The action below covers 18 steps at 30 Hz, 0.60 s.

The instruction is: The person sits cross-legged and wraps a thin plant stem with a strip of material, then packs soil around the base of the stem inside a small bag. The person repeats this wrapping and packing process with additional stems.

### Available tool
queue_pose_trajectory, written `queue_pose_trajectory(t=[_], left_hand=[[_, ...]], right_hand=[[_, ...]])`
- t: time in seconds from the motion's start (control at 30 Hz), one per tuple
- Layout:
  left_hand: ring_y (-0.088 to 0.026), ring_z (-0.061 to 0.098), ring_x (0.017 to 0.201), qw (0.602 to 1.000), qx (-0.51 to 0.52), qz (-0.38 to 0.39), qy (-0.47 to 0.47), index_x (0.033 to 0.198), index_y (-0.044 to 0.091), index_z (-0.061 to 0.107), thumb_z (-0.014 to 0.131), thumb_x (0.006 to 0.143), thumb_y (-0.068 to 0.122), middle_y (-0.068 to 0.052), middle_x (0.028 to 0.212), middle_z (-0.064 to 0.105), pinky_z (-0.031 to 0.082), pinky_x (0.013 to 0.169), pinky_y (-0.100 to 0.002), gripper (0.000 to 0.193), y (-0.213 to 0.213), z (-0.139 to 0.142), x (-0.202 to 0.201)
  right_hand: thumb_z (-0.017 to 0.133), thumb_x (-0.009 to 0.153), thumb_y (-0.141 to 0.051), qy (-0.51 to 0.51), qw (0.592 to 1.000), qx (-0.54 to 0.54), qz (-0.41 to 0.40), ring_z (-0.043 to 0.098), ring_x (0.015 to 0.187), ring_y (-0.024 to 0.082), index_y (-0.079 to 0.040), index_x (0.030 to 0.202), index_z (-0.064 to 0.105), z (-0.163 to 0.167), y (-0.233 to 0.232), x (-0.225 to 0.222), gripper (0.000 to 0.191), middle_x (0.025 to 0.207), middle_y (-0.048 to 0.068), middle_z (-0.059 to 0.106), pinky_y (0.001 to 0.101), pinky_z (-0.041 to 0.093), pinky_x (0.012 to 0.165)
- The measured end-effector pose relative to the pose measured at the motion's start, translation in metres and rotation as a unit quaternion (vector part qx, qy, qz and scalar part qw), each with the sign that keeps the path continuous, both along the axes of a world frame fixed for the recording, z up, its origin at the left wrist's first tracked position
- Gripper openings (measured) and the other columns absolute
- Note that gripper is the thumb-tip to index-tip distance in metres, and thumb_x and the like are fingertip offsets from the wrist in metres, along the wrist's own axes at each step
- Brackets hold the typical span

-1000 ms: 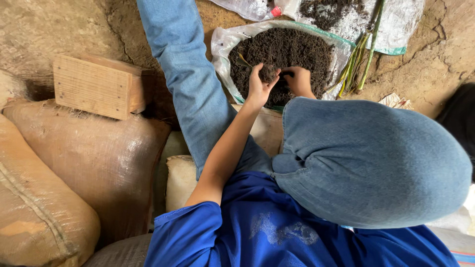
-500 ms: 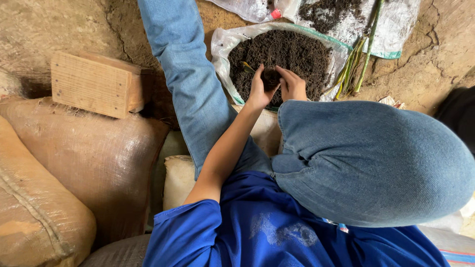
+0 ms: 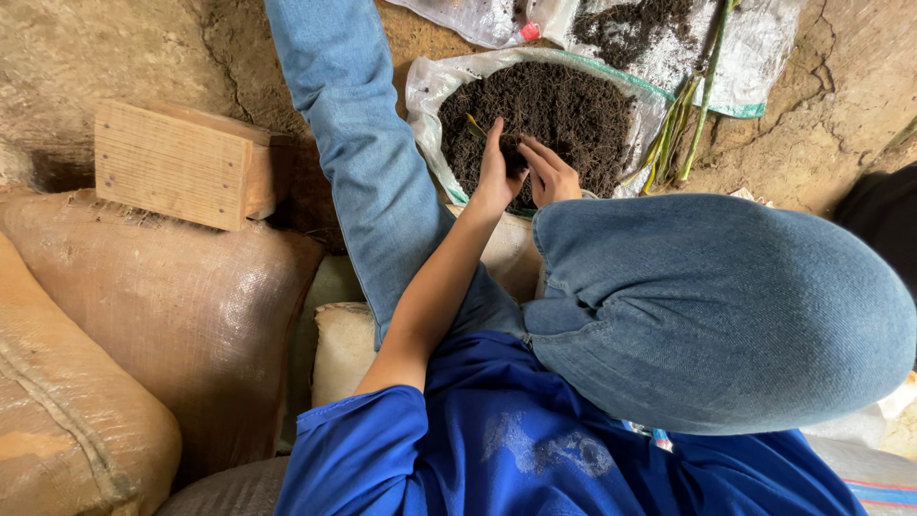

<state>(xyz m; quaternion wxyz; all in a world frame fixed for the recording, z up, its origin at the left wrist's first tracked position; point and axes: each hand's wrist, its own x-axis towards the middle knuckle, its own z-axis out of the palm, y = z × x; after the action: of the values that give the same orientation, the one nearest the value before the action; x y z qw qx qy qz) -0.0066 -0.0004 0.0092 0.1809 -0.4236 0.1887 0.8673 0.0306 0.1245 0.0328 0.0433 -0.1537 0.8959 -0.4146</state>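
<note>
Both hands, left hand [image 3: 497, 172] and right hand [image 3: 551, 174], are lying open-fingered, pressing into dark soil [image 3: 554, 110] in a white sack [image 3: 425, 96] on the floor; raised knee [image 3: 716, 306] crowding right, stems [image 3: 683, 124] lying just beyond, wooden block [image 3: 177, 162] well left.

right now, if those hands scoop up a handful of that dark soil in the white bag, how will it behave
The soil looks loose and crumbly, so it would probably spill between the fingers of the left hand and right hand. It likely clings a little, being dark and clumpy. The thin bag around it looks floppy and may sag if pushed.
</note>
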Motion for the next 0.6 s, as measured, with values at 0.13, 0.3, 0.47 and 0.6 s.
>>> queue_pose_trajectory(t=[0.13,0.3,0.47,0.6], left_hand=[[-0.020,0.066,0.081,0.998,0.059,0.027,-0.017,0.111,0.005,0.058,0.068,0.092,0.050,-0.010,0.090,0.064,0.057,0.072,-0.031,0.050,0.002,-0.008,0.002],[-0.020,0.064,0.077,0.997,0.077,-0.023,-0.019,0.102,0.003,0.059,0.066,0.096,0.040,-0.010,0.089,0.064,0.055,0.068,-0.033,0.038,0.002,-0.015,0.008],[-0.019,0.064,0.080,0.991,0.130,-0.008,-0.007,0.100,0.001,0.059,0.062,0.098,0.035,-0.011,0.092,0.064,0.055,0.071,-0.030,0.034,0.006,-0.014,0.014],[-0.019,0.062,0.084,0.993,0.106,0.011,0.041,0.104,0.004,0.057,0.068,0.100,0.032,-0.008,0.096,0.062,0.055,0.071,-0.032,0.030,0.009,-0.011,0.010]], right_hand=[[0.069,0.097,-0.003,0.000,1.000,0.018,0.006,0.071,0.117,0.032,-0.006,0.128,0.073,-0.004,-0.004,0.000,0.031,0.134,0.014,0.070,0.0371,0.058,0.102],[0.075,0.097,-0.008,0.114,0.989,0.089,0.040,0.072,0.118,0.024,-0.011,0.113,0.080,-0.012,-0.004,-0.002,0.017,0.122,0.007,0.076,0.0383,0.058,0.102],[0.077,0.091,-0.010,0.133,0.980,0.136,0.058,0.074,0.112,0.016,-0.017,0.101,0.083,-0.014,0.008,-0.006,0.013,0.112,-0.002,0.080,0.0376,0.053,0.095],[0.079,0.089,-0.006,0.058,0.995,0.075,0.035,0.072,0.111,0.022,-0.013,0.112,0.080,-0.007,0.017,-0.006,0.024,0.117,0.005,0.078,0.0375,0.057,0.097]])
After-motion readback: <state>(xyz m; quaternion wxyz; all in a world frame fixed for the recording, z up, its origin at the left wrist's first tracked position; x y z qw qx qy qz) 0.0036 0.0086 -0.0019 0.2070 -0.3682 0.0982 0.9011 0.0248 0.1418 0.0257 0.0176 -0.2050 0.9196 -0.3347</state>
